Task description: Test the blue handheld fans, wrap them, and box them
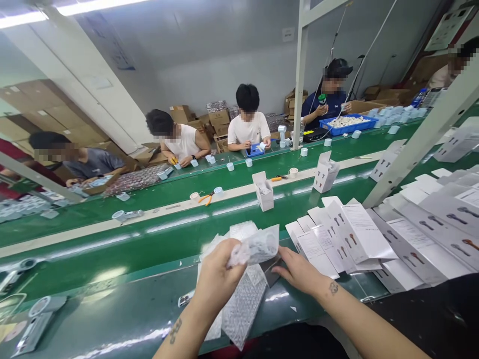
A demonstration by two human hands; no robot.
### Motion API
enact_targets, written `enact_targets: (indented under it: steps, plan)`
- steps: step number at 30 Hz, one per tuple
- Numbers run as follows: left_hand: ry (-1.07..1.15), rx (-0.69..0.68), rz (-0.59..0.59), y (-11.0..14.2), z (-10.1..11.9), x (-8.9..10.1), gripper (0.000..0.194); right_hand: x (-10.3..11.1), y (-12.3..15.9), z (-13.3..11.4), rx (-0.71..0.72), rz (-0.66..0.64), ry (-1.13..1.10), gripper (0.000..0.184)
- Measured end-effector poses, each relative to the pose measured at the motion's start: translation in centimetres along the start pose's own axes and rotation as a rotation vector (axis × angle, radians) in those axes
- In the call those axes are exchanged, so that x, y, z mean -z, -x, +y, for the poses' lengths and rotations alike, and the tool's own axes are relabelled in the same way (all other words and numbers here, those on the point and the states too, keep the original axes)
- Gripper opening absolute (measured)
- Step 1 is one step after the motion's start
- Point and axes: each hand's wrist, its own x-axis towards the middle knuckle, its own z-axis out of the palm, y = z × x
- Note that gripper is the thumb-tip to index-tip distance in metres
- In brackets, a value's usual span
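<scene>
My left hand (219, 276) is closed around the near end of a clear bubble-wrap bag (264, 244), lifted above the bench. Something pale and rounded shows through the plastic, its shape blurred. My right hand (301, 271) is by the bag's far lower corner, thumb and forefinger stretched apart; its other fingers are partly hidden. A dark grey flat piece (272, 276) lies by the right thumb; whether the thumb touches it I cannot tell. Beneath both hands, more bubble-wrap bags (245, 304) lie in a loose pile on the green bench.
White printed boxes (337, 234) stand in rows to the right. Light-blue handheld fans (41, 319) lie at left. Beyond runs a green conveyor (168, 234) bearing an open white box (264, 192). Orange-handled pliers (206, 198) rest on the pale strip. Several co-workers sit opposite; a slanted metal post (419, 134) stands right.
</scene>
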Motion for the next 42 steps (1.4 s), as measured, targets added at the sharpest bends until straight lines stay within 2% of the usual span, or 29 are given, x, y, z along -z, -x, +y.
enact_targets:
  steps: [2, 4, 7, 10, 12, 15, 17, 20, 22, 23, 25, 26, 27, 29, 31, 33, 35, 37, 40, 42]
  plan:
    - [-0.005, -0.07, -0.109, -0.9, 0.3, 0.1, 0.013, -0.4, -0.1, 0.5, -0.004, 0.053, -0.002, 0.03]
    - [-0.071, -0.076, -0.234, -1.4, 0.4, 0.6, 0.014, -0.8, -0.3, 0.7, -0.008, 0.09, -0.008, 0.03]
    - [-0.298, -0.091, -0.403, -1.8, 1.3, 1.0, 0.021, -1.2, -0.7, 0.5, 0.001, 0.135, -0.037, 0.032]
    - [-0.54, -0.186, -0.604, -2.7, 3.0, -0.3, 0.024, -1.7, -1.1, -0.1, 0.025, 0.157, -0.079, 0.031]
    - [-0.591, -0.243, -0.689, -3.4, 3.8, -2.0, 0.022, -2.0, -1.3, -0.4, 0.045, 0.153, -0.098, 0.03]
    - [-0.589, -0.269, -0.715, -3.6, 3.7, -4.3, 0.028, -2.0, -1.2, -0.2, 0.052, 0.162, -0.105, 0.03]
    - [-0.593, -0.278, -0.645, -2.9, 2.9, -5.3, 0.037, -1.7, -0.9, 0.3, 0.047, 0.171, -0.119, 0.032]
    - [-0.61, -0.286, -0.564, -0.8, 1.1, -6.7, 0.038, -0.9, -0.2, 1.1, 0.0, 0.105, -0.212, 0.035]
    - [-0.621, -0.296, -0.653, 0.4, 0.0, -8.2, 0.051, -0.6, 0.2, 1.7, -0.081, -0.038, -0.31, 0.055]
    - [-0.613, -0.304, -0.704, 0.9, -0.5, -9.1, 0.058, -0.5, 0.3, 2.0, -0.12, -0.133, -0.338, 0.074]
    - [-0.555, -0.308, -0.728, 1.6, -1.2, -10.8, 0.057, -0.8, -0.1, 2.5, -0.153, -0.316, -0.325, 0.112]
    - [-0.505, -0.302, -0.692, 1.8, -1.4, -11.3, 0.052, -1.1, -0.5, 2.6, -0.137, -0.375, -0.292, 0.121]
    - [-0.445, -0.303, -0.641, 1.9, -1.5, -11.5, 0.049, -1.4, -1.0, 2.5, -0.099, -0.406, -0.261, 0.12]
    - [-0.314, -0.331, -0.518, 2.4, -1.5, -10.7, 0.047, -1.8, -2.2, 1.8, 0.002, -0.405, -0.24, 0.095]
    - [-0.185, -0.383, -0.391, 3.2, -1.6, -8.4, 0.045, -1.6, -3.5, 0.4, 0.069, -0.37, -0.262, 0.067]
    - [-0.074, -0.375, -0.181, 4.6, -2.5, -5.2, 0.034, -0.8, -5.1, -1.2, 0.058, -0.331, -0.285, 0.057]
    - [0.029, -0.201, 0.11, 6.4, -4.5, -2.4, 0.023, -0.2, -7.6, -2.8, 0.031, -0.289, -0.308, 0.061]
    - [0.136, 0.12, 0.356, 8.5, -7.5, -0.6, 0.018, -0.7, -11.3, -3.9, 0.045, -0.249, -0.352, 0.066]
    - [0.317, 0.606, 0.504, 11.9, -12.8, -0.8, 0.039, -4.8, -18.8, -5.1, 0.03, -0.11, -0.382, 0.07]
    - [0.435, 0.783, 0.592, 14.3, -16.4, -2.2, 0.05, -9.0, -23.7, -5.7, -0.015, -0.015, -0.37, 0.07]
